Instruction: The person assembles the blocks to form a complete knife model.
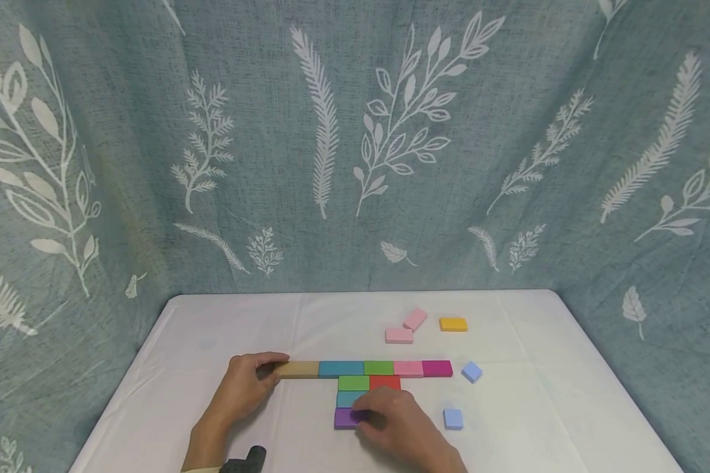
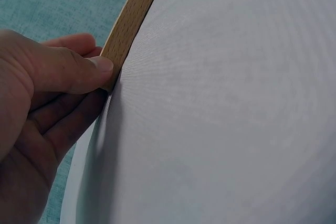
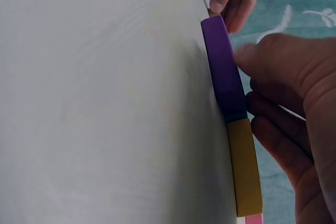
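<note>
Blue-green leaf-patterned curtain [image 1: 355, 249] backs the white-covered counter [image 1: 526, 394]. Head view: the left hand [image 1: 239, 391] has the left end of the tan block [image 1: 298, 370]; the right hand [image 1: 402, 424] covers the right end of the purple block [image 1: 344, 418], below the teal block [image 1: 349, 399]. Left wrist view: thumb and fingers pinch the tan block's end. Right wrist view: slightly parted, half-curled fingers lie beside the purple block and yellow block [image 3: 244, 169]; I cannot tell whether they grip.

Head view evenly lit; wrist views dimmer; tablecloth [image 3: 115, 103] softly shadowed.
</note>
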Demonstrator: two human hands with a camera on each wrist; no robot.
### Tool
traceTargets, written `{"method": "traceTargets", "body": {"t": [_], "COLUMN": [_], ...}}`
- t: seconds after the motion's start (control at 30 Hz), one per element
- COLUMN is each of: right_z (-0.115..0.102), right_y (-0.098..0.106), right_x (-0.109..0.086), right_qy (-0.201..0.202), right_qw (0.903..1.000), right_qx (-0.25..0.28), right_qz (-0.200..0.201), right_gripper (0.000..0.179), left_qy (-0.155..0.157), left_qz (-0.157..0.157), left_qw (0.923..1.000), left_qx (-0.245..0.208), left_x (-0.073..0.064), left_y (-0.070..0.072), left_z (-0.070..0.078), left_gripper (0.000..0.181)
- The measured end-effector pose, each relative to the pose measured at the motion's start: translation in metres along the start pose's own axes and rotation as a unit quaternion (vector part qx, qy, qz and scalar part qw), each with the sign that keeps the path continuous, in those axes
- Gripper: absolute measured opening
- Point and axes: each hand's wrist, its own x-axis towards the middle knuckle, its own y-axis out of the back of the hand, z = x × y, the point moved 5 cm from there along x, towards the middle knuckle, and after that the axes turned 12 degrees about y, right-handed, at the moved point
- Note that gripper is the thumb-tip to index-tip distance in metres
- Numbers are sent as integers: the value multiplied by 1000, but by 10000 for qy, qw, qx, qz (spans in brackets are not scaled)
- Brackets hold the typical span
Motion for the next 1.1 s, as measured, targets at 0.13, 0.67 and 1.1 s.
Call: {"method": "traceTargets", "body": {"t": [0.13,0.67,1.1], "right_z": [1,2,4], "right_y": [0,-2,-1], "right_x": [1,1,0], "right_qy": [-25,-182,-178], "right_qw": [10000,9998,9998], "right_qx": [-7,72,26], "right_qz": [3,-52,-109], "right_gripper": [28,27,28], "left_qy": [-6,1,-54], "left_qz": [13,17,-1], "left_qw": [10000,10000,10000], "left_qx": [-1,47,4], "left_x": [0,-2,-4], "left_y": [0,-1,-2], "left_z": [0,2,2], "left_gripper": [34,33,34]}}
